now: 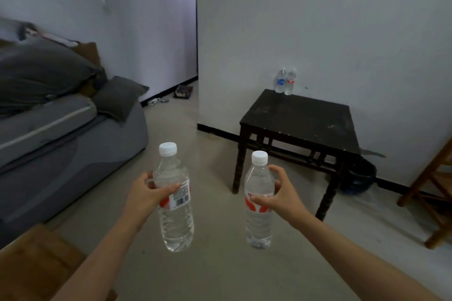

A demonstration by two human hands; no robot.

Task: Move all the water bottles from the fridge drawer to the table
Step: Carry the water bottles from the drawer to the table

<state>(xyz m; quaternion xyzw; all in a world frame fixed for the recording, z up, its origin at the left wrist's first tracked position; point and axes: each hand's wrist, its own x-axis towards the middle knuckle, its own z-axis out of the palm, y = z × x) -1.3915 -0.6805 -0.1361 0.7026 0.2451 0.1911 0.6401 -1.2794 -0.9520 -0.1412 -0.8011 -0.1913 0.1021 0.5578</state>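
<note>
Left hand [146,193] grips one clear plastic white-capped water bottle [175,203] upright; right hand [281,193] grips a second such bottle [258,205]. Both are held over the floor, short of the dark square wooden table [300,117]. Two more clear bottles [285,81] stand touching at its far edge.

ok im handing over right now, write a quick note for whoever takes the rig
Left hand grips the left bottle; right hand grips the right bottle. Both are capped, upright, held above the floor short of the dark table.
Done: a blue-labelled bottle and a red-labelled bottle stand side by side at the table's far edge.
Left: set both held bottles on the table. The fridge drawer is out of view, so check it for more.
</note>
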